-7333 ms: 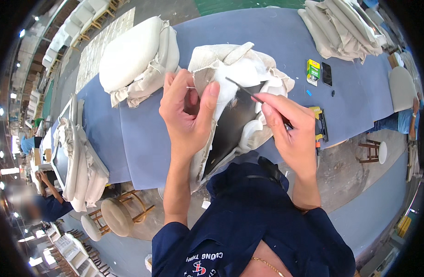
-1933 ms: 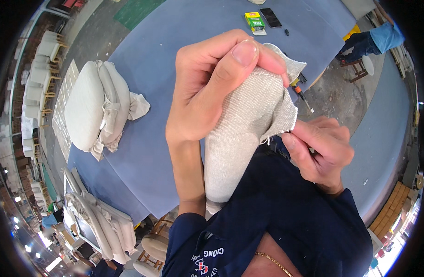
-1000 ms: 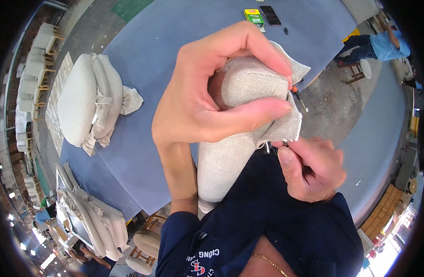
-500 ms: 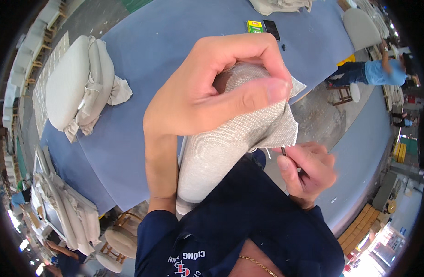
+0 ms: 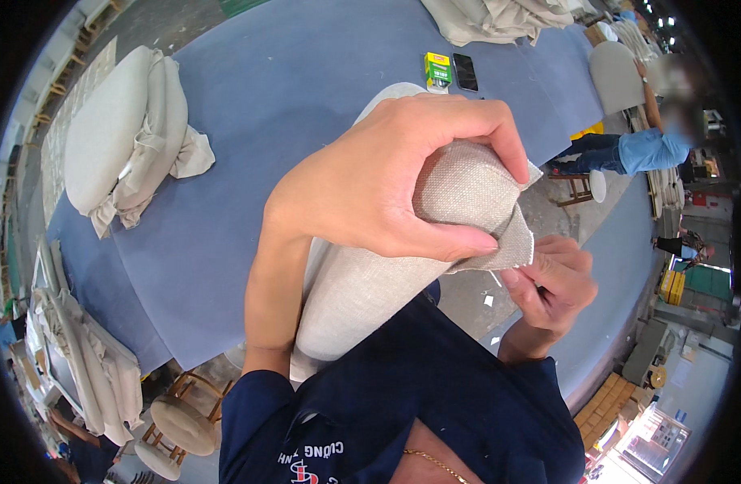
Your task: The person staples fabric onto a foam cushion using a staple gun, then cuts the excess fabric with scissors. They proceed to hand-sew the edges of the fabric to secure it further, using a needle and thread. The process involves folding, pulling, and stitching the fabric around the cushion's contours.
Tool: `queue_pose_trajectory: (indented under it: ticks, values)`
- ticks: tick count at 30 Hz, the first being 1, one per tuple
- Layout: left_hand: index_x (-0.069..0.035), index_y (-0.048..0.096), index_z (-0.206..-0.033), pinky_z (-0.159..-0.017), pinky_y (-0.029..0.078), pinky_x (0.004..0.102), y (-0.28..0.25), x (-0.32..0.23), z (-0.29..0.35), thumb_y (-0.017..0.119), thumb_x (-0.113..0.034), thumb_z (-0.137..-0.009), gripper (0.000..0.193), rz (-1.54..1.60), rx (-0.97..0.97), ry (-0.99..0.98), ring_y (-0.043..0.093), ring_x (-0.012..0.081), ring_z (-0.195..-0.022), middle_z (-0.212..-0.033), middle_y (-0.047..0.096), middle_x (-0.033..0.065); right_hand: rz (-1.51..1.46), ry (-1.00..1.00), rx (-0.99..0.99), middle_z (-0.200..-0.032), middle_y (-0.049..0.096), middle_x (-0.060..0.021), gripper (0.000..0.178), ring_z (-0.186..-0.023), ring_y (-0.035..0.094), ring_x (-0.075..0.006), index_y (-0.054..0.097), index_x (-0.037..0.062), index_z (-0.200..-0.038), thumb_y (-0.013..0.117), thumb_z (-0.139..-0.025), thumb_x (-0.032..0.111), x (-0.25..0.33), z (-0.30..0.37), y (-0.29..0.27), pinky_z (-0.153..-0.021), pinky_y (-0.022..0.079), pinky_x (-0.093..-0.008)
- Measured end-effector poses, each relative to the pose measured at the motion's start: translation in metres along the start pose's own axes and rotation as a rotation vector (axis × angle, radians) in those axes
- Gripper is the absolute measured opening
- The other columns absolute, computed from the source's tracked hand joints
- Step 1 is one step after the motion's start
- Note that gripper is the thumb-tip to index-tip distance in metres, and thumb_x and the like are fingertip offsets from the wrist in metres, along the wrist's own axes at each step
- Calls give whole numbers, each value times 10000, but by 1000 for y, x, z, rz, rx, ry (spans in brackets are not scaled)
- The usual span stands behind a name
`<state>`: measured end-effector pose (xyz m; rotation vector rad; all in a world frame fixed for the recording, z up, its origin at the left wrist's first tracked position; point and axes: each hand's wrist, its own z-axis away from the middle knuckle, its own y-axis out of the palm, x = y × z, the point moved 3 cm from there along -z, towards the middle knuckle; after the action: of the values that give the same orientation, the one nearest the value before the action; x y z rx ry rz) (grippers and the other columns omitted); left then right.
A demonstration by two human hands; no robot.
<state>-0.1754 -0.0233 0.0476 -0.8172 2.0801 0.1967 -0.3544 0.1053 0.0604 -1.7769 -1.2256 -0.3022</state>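
A chair pad covered in beige woven fabric point(image 5: 350, 298) leans against my body, its rounded end raised. Over that end curls my left hand point(image 5: 370, 185), thumb and fingers gripping the fabric. A loose frayed flap point(image 5: 512, 246) sticks out to the right below the thumb. At the flap's lower corner is my right hand point(image 5: 556, 286), closed in a pinch. The thin dark tool that showed between its fingers half a second ago is now hidden behind them.
Stacked covered pads point(image 5: 120, 137) lie on the left of the blue table point(image 5: 225, 105), with more beige fabric point(image 5: 500, 20) at its far edge. A yellow-green box point(image 5: 438, 71) and a phone point(image 5: 465, 73) lie together. A co-worker point(image 5: 649, 149) stands at right; stools point(image 5: 181, 423) are lower left.
My left thumb has drawn back along the fabric, baring more of the rounded end. The right hand has shifted slightly right, nearer the flap's corner. The co-worker's arm has risen toward a grey pad.
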Motion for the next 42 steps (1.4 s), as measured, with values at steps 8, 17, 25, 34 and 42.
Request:
queue_pose_trajectory:
  ticks: [8, 17, 25, 34, 42]
  values:
    - [-22, 678, -1055, -862, 525, 323, 2, -1, 0, 836, -23, -637, 447, -5, -11, -43, 687, 205, -961, -1037, 707, 90, 16, 17, 51, -521, 573, -90, 242, -375, 503, -163, 728, -167, -956, 725, -768, -14, 2, -9, -8, -402, 370, -295]
    - [-26, 677, -1044, -874, 515, 327, 5, -2, -1, 829, 0, -612, 458, -20, 17, -24, 688, 215, -951, -996, 718, 89, 59, 22, 154, -530, 583, -76, 225, -395, 555, -202, 768, -74, -943, 791, -733, 1, 4, -11, -28, -392, 353, -307]
    - [-32, 678, -1044, -874, 505, 323, 8, -2, -1, 841, -13, -623, 452, -10, 24, -24, 680, 212, -954, -1007, 714, 81, 12, -21, 209, -530, 578, -65, 191, -395, 555, -205, 768, -60, -893, 785, -716, 10, -4, -18, -33, -387, 335, -319]
    - [-74, 680, -1008, -872, 491, 375, -25, -26, 31, 875, -173, -703, 376, 12, -6, 79, 649, 257, -971, -1004, 688, 67, -21, -45, 175, -468, 457, 1, 129, -373, 421, -122, 729, -25, -871, 706, -882, 101, -14, 3, -77, -401, 289, -307]
    - [-20, 640, -1038, -816, 454, 378, 54, -39, 54, 555, -48, -902, 163, 384, -200, -58, 597, 237, -898, -975, 644, 77, -509, 224, -331, -699, 467, 13, 169, -572, 367, -47, 575, 7, -1066, 583, -1044, 175, -99, -77, 37, -490, 267, -217]
